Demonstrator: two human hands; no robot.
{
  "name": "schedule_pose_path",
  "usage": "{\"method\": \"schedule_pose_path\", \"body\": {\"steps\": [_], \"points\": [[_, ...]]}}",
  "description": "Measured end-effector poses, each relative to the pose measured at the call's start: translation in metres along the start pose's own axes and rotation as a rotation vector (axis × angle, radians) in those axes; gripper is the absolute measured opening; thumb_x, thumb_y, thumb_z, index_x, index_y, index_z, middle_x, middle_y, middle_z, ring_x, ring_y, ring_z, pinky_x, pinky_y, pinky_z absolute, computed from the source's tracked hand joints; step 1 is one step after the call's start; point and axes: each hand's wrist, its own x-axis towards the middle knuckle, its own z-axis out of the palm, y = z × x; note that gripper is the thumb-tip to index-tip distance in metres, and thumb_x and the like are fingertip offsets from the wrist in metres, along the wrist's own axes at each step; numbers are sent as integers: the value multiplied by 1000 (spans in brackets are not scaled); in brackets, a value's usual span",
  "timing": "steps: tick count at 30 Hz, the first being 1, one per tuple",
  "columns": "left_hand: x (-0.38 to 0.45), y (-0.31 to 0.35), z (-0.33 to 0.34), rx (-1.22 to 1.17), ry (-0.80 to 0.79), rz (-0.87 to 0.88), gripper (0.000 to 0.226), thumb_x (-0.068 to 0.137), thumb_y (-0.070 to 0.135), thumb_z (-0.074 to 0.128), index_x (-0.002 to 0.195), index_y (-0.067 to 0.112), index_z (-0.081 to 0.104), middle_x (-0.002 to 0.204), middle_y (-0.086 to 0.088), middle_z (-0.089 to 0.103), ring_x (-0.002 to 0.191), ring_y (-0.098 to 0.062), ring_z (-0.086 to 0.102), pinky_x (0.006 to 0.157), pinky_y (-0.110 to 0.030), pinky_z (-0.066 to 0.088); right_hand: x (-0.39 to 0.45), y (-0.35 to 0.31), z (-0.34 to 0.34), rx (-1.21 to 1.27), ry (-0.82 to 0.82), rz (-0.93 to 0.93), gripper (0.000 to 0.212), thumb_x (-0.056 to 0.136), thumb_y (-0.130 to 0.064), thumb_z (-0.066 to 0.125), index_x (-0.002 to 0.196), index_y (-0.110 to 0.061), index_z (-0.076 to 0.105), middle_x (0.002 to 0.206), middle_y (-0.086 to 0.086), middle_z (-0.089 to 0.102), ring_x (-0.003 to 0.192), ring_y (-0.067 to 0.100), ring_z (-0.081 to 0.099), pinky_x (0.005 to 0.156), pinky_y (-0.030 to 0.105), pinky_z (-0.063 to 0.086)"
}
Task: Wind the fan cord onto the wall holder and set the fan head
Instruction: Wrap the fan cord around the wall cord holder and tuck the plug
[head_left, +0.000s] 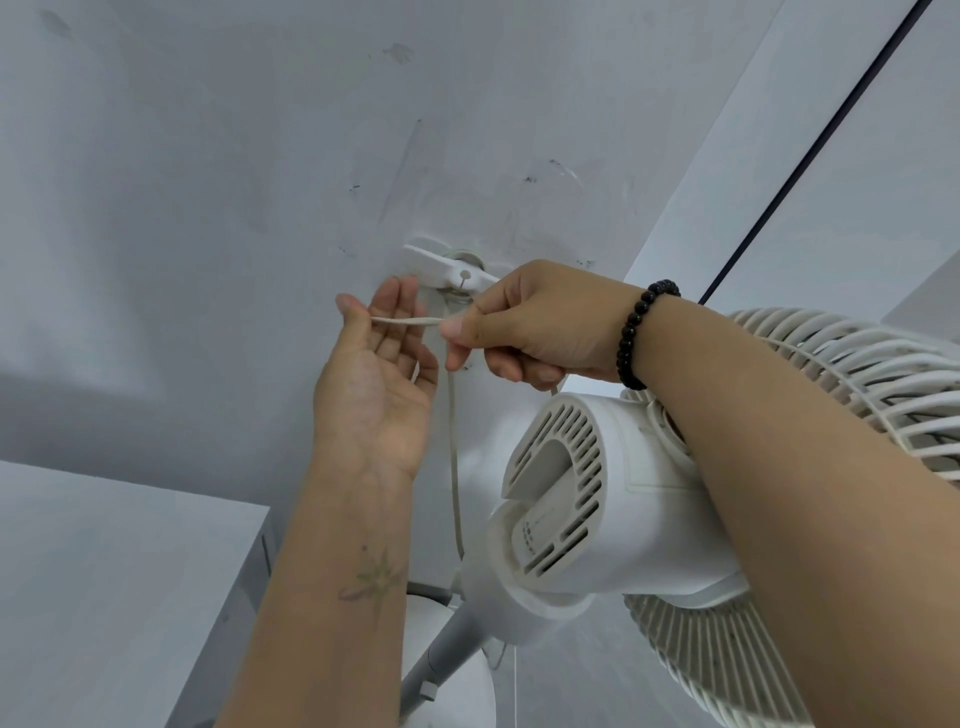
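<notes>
A white wall holder (448, 265) with a crossbar sits on the grey wall. A thin beige cord (453, 447) runs from it down toward the fan's base. My right hand (524, 327), with a black bead bracelet at the wrist, pinches the cord just below the holder. A short stretch of cord spans left to my left hand (382, 364), which is held palm-up with straight fingers, the cord lying across its fingertips. The white fan head (587, 493) shows its vented motor housing below my right forearm; its grille (852, 374) reaches right.
The fan's pole and round base (447, 675) stand at the bottom centre. A white cabinet top (119, 571) fills the lower left. A dark line (810, 156) runs along the wall corner at upper right.
</notes>
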Motion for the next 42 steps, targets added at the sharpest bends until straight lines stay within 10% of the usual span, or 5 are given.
{"method": "schedule_pose_path", "body": {"steps": [11,25,30,36,42], "points": [[-8,-3,-9,475,-197,92,28,99,34,47,101,20,72,98,4,74,100,-8,67,82,-27,44,2,4,-6,-14,154,-33,33,92,-33,59,91,-3,73,47,0,50,35,11,34,39,16,33],[8,-11,-4,466,119,344,18,96,24,58,83,26,71,80,15,68,85,2,64,79,-20,47,3,3,-3,-118,144,124,42,88,-46,60,74,-7,70,49,-2,53,39,14,41,46,20,39],[12,-21,-2,629,114,552,22,98,24,55,81,32,67,119,4,63,100,-1,62,97,-28,49,0,3,-5,-186,161,176,46,90,-46,58,83,-4,74,53,0,52,41,16,40,50,23,40],[7,-26,5,720,-1,648,19,94,15,58,84,30,63,126,17,50,112,4,54,83,-4,40,0,5,-8,-186,127,230,45,90,-46,58,86,-4,74,55,1,52,42,16,40,51,24,40],[15,-18,4,664,-71,569,15,84,9,66,84,25,67,129,14,55,112,0,58,85,-11,46,2,7,-8,-177,113,229,47,91,-46,56,87,-3,73,55,2,52,41,16,40,48,23,39]]}}
